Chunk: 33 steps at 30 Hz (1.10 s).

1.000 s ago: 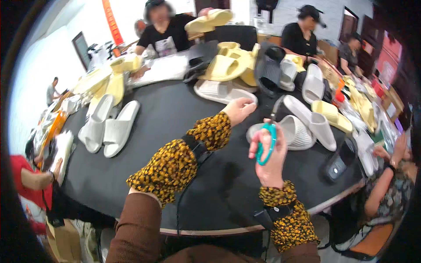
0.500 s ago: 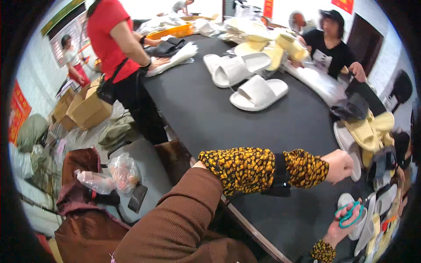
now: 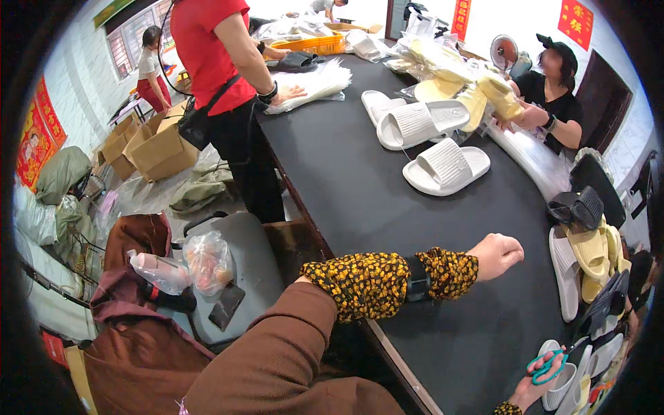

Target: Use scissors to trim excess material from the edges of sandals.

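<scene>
My left hand point(image 3: 496, 256), in a patterned sleeve, is held over the black tabletop with its fingers curled closed. Its fingertips are turned from view, so anything in them is hidden. At the lower right, my right hand point(image 3: 531, 389) grips scissors point(image 3: 546, 367) by their teal handles. Close to that hand lie white slide sandals point(image 3: 559, 384). Along the table's right side a pile holds a white slide point(image 3: 565, 273), yellow slides point(image 3: 589, 257) and black slides point(image 3: 579, 207). Beyond my left hand rest a single white slide point(image 3: 446, 167) and another white slide point(image 3: 422, 124) overlapping one more.
A person in red point(image 3: 214, 62) stands at the left edge, one hand on clear bags point(image 3: 315, 86). Across the black table point(image 3: 387, 221), a person in black point(image 3: 553, 97) handles bagged yellow slides point(image 3: 498, 97). A grey chair point(image 3: 252, 277) holds bagged items; cardboard boxes point(image 3: 160, 149) sit behind.
My left hand has drawn back leftward from the white slide in the right-hand pile. The right hand keeps the scissors. The person in black now has hands at the yellow slides. The view has shifted.
</scene>
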### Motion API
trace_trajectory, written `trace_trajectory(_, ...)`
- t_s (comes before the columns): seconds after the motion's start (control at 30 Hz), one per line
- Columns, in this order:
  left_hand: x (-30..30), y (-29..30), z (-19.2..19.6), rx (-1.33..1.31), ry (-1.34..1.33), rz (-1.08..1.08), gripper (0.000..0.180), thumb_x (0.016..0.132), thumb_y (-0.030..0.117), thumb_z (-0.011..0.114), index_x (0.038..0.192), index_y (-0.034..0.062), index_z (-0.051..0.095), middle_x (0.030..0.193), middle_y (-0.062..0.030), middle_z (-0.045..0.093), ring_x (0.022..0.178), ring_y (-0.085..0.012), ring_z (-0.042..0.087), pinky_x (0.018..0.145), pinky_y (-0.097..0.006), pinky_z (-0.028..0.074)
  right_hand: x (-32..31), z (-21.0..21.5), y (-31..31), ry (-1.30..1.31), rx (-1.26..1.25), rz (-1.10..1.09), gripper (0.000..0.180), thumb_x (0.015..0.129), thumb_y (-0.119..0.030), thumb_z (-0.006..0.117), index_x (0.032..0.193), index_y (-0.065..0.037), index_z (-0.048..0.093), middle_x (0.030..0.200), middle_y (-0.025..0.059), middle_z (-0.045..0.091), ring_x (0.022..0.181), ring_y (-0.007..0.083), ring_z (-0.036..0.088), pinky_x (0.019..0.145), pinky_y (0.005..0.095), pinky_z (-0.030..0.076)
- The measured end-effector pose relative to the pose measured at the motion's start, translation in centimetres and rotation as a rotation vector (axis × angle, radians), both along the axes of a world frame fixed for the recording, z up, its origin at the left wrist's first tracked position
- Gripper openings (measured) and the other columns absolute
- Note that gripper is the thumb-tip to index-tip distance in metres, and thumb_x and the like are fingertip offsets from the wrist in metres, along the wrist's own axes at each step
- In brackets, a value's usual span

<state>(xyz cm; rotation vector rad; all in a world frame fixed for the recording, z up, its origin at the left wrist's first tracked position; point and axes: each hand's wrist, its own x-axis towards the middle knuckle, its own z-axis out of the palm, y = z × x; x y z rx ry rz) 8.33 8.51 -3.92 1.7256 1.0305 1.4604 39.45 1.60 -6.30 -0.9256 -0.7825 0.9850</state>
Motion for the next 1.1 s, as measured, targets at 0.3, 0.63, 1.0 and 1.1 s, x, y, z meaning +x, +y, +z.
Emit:
trace_trajectory(0.3,-2.5,1.1,-1.1,-0.106,-0.038,-0.040,0.022,0.088,0.017,0.053,0.093,-0.0002,0.065,0.078,-0.0074,0.066,0.065,-0.0133,0.059,0.061,-0.028,0.049,-1.0,0.4,-0.5,-0.031,0.006,-0.005,0.036,0.091,-0.025,0.055,0.121,-0.007,0.049,0.075,-0.0027,0.055,0.053,0.0046,0.046,0.040,0.0195,0.034)
trace_trajectory(0.63,-3.9,1.0,-0.9,-0.365,-0.206,-0.066,0.020,0.088,0.017,0.052,0.089,0.0012,0.065,0.058,0.0008,0.051,0.044,-0.0060,0.045,0.038,-0.023,0.039,-0.8,0.2,-0.2,-0.033,-0.042,-0.009,0.038,0.090,-0.026,0.057,0.121,-0.007,0.048,0.074,-0.0033,0.054,0.052,0.0036,0.045,0.040,0.0185,0.033)
trace_trajectory(1.0,-4.4,0.4,-0.4,-0.377,-0.146,-0.065,0.021,0.085,0.018,0.054,0.090,0.0010,0.066,0.056,-0.0018,0.053,0.045,-0.0080,0.048,0.039,-0.025,0.042,5.6,-0.5,2.4,0.367,-0.104,1.075,0.033,0.092,-0.034,0.048,0.097,-0.005,0.062,0.097,0.0092,0.066,0.086,0.0218,0.063,0.077,0.0373,0.046)
trace_trajectory(1.1,-4.7,0.2,-0.5,-0.374,-0.164,-0.086,0.021,0.085,0.018,0.054,0.090,0.0003,0.066,0.056,-0.0027,0.053,0.045,-0.0084,0.048,0.040,-0.025,0.042,6.2,-1.0,2.5,0.392,-0.131,1.061,0.033,0.092,-0.034,0.048,0.099,-0.005,0.063,0.100,0.0100,0.066,0.091,0.0225,0.063,0.079,0.0370,0.046)
